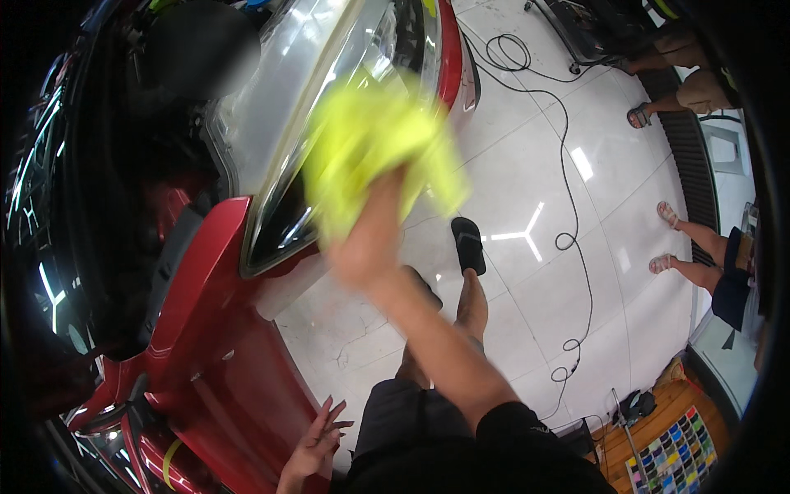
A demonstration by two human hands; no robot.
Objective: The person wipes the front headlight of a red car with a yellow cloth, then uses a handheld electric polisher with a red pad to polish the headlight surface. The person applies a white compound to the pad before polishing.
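Note:
My right hand (pixel 362 247) grips a bright yellow cloth (pixel 370 140), blurred by motion. The cloth is over the headlight (pixel 284 210) of a red car, hiding the middle of its clear lens. Whether the cloth presses on the lens or hovers just above it, I cannot tell. Low down, my left hand (pixel 317 440) is held beside the car's red fender (pixel 239 395), fingers spread and nothing in them.
A black cable (pixel 568 181) curls across the white tiled floor (pixel 510 173). Other people stand at the right, their legs (pixel 699 239) showing. A black wheeled cart (pixel 588 33) is at the top right. A board of coloured squares (pixel 679 457) lies lower right.

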